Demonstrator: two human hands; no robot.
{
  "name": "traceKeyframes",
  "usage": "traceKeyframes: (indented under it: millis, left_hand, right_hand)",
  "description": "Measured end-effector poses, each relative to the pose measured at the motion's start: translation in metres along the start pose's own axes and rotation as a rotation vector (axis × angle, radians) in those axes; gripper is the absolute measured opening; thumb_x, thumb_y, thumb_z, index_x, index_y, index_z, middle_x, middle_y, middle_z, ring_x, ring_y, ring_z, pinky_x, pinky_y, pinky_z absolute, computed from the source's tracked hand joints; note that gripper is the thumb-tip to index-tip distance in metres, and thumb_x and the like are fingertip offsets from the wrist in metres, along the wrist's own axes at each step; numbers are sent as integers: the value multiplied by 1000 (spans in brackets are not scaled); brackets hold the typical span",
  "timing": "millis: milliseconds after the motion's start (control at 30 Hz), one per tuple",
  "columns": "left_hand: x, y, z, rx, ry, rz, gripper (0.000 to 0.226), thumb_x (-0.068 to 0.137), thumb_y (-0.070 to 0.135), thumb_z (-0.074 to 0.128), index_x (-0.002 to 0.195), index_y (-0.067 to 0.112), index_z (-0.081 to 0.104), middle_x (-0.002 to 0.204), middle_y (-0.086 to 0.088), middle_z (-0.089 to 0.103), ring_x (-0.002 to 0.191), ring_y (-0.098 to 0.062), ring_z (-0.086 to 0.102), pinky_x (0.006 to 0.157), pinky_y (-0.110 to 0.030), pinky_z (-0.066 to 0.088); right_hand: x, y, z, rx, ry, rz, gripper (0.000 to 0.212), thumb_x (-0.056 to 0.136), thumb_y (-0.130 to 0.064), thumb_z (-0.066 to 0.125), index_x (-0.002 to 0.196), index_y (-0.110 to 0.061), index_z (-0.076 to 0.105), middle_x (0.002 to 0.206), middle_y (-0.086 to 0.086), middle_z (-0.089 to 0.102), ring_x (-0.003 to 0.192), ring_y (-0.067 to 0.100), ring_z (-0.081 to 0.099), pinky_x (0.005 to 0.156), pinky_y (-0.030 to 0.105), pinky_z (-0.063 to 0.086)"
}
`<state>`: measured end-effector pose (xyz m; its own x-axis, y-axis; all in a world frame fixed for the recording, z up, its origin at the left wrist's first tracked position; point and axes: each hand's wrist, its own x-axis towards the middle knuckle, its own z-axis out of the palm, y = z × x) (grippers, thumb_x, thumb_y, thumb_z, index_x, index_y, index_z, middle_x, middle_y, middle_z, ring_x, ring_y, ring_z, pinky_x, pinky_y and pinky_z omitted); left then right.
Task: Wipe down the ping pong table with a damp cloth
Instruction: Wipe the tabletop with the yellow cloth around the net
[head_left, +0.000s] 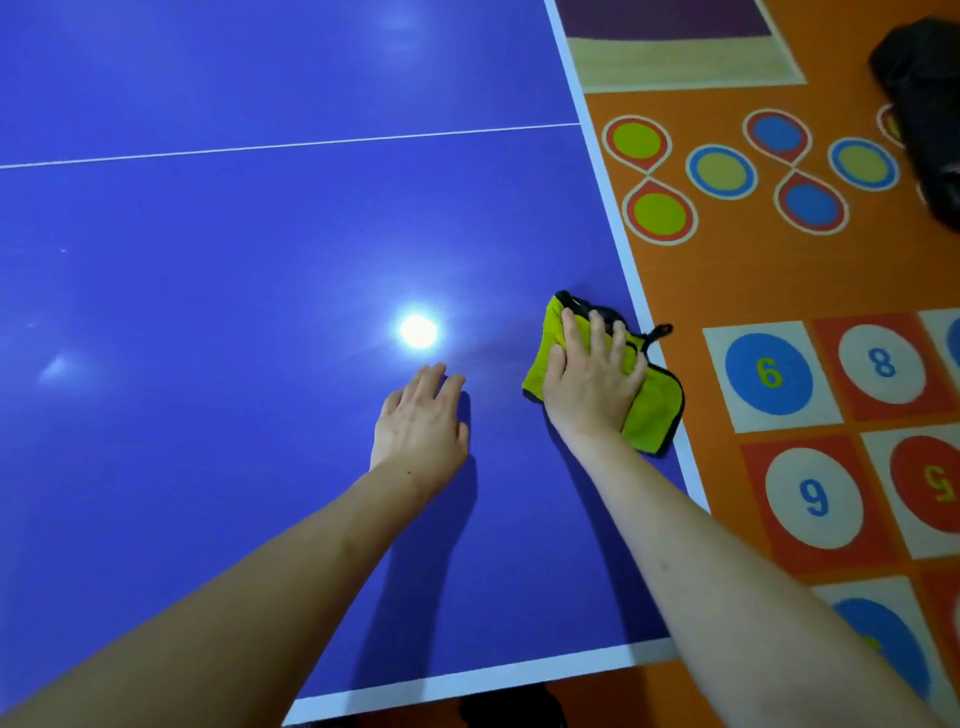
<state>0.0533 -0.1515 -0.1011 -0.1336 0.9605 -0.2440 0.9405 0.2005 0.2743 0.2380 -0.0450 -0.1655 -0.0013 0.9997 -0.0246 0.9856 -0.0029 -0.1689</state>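
Note:
The blue ping pong table (234, 260) with white border lines fills most of the view. A folded lime-green cloth (652, 410) with black trim lies near the table's right edge. My right hand (592, 379) presses flat on top of the cloth, fingers spread over it. My left hand (421, 421) rests palm down on the bare table surface, a little left of the cloth, holding nothing.
A thin white centre line (291, 146) crosses the table farther away. Right of the table lies an orange floor mat (753, 270) with coloured circles and numbered squares. A dark object (930, 119) sits at the upper right. A lamp's bright reflection (418, 330) shines on the table.

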Motion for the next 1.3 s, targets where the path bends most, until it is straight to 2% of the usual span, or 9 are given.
traceKeyframes:
  millis: [233, 500, 633, 800, 933, 1033, 1167, 1233, 1300]
  left_hand:
    - [-49, -93, -14, 13, 37, -123, 50, 94, 22, 44, 144, 22, 41, 157, -1, 30, 144, -17, 28, 113, -35, 28]
    - [-128, -252, -44, -7, 95, -286, 49, 92, 19, 46, 141, 20, 46, 154, 0, 36, 143, -16, 31, 110, -34, 30]
    - [-170, -330, -55, -11, 131, -345, 48, 91, 17, 48, 138, 17, 50, 151, -2, 41, 141, -18, 35, 108, -35, 32]
    - [-218, -399, -62, -61, 200, -427, 48, 86, 13, 52, 134, 16, 55, 147, -2, 47, 138, -19, 41, 105, -38, 36]
    - [-242, -421, -65, -42, 205, -462, 49, 89, 15, 50, 137, 18, 52, 149, 0, 44, 141, -17, 37, 107, -37, 34]
    - [-250, -415, -65, -30, 172, -463, 50, 90, 17, 50, 139, 19, 52, 152, 3, 43, 143, -15, 34, 108, -37, 34]
    - [-242, -375, -61, -4, 129, -443, 49, 90, 18, 50, 140, 20, 51, 153, 2, 42, 144, -16, 34, 108, -38, 34]
    - [-230, -343, -56, 1, 125, -425, 49, 90, 18, 50, 140, 19, 52, 152, 1, 43, 143, -16, 35, 107, -38, 35]
    - [-214, -306, -47, 0, 123, -402, 49, 90, 18, 51, 140, 19, 52, 151, 1, 44, 142, -16, 37, 107, -38, 36]
  right_hand:
    - [-56, -100, 17, 100, 9, 262, 56, 108, -46, 32, 163, -37, 31, 171, 3, 28, 159, 33, 17, 119, 68, 15]
    - [-119, -245, 46, 93, -30, 202, 56, 107, -46, 27, 163, -38, 29, 172, 4, 24, 160, 33, 13, 119, 69, 14]
    - [-153, -337, 60, 104, -46, 109, 57, 108, -45, 27, 163, -36, 29, 173, 5, 23, 160, 35, 12, 119, 69, 14]
    - [-199, -443, 77, 106, -123, -154, 57, 106, -46, 34, 162, -36, 30, 171, 3, 27, 159, 33, 15, 119, 68, 12]
    - [-230, -472, 84, 21, -158, -548, 57, 107, -50, 30, 162, -35, 31, 169, 3, 32, 158, 34, 20, 119, 67, 15]
    - [-236, -450, 82, -44, -176, -898, 56, 107, -52, 26, 161, -38, 34, 167, -2, 35, 157, 30, 24, 121, 63, 18]
    - [-216, -381, 71, -68, -205, -1293, 52, 109, -50, 31, 160, -41, 35, 167, -7, 35, 159, 25, 23, 124, 58, 19]
    - [-196, -334, 63, -81, -215, -1440, 50, 110, -49, 34, 159, -42, 38, 166, -8, 37, 160, 24, 22, 126, 56, 16]
    - [-171, -286, 53, -86, -213, -1490, 49, 109, -48, 37, 158, -43, 40, 167, -9, 36, 160, 23, 22, 127, 55, 14]
